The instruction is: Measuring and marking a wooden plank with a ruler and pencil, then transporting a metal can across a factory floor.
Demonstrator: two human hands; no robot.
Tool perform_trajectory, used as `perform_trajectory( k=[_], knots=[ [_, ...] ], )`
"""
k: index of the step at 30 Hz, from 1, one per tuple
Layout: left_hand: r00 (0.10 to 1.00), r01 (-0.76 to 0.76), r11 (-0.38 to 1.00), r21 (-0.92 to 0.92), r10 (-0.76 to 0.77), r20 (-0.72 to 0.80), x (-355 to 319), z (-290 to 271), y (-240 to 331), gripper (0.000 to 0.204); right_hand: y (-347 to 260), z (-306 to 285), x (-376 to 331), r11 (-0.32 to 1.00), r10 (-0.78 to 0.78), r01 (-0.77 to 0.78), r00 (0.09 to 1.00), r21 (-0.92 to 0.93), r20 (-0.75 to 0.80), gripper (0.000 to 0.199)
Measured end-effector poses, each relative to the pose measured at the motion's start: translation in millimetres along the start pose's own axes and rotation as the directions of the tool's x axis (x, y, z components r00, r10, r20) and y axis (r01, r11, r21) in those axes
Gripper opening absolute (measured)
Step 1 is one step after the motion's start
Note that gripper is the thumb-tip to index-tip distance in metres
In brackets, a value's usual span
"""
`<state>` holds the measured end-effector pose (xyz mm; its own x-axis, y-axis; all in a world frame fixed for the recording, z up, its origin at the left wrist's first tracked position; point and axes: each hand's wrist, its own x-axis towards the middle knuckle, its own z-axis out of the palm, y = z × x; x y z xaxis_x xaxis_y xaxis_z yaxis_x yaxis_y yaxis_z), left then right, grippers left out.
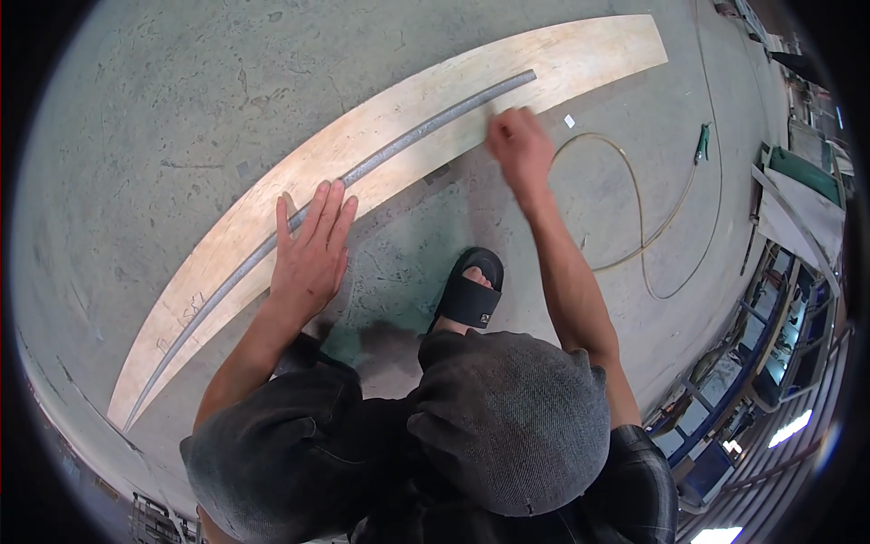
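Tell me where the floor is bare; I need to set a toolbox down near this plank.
Bare concrete floor lies beyond the plywood plank. Crowded: hose to the right, hands on the plank and metal rod, sandalled foot just below.

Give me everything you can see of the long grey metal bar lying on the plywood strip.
The grey metal bar is long, thin and dull, with a rough speckled surface. It lies flat along the middle of the pale plywood strip on the concrete floor, running nearly its full length; its curve looks like lens bending. The left hand presses flat on it, fingers spread. The right hand, blurred, is at its far end.
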<state>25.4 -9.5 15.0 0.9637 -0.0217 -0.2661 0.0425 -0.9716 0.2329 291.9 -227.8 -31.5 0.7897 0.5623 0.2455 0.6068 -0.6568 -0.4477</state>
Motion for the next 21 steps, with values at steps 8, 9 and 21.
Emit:
perform_trajectory(
  k=[8, 9, 21],
  knots=[
    [1.000, 0.000, 1.000, 0.005, 0.000, 0.002, 0, 0, 0, 0.074, -4, 8, -4, 0.999, -0.030, 0.031, 0.999, 0.024, -0.018, 0.014],
    [1.000, 0.002, 1.000, 0.005, -0.002, 0.006, -2, 0, -1, 0.074, -18, 13, -10, 0.989, -0.149, 0.149, 0.989, -0.024, 0.004, 0.015],
    [1.000, -0.006, 0.997, -0.074, 0.007, 0.006, -3, 4, -5, 0.087, -45, 76, -69, 0.947, -0.284, 0.273, 0.958, 0.171, 0.043, 0.012]
  ],
)
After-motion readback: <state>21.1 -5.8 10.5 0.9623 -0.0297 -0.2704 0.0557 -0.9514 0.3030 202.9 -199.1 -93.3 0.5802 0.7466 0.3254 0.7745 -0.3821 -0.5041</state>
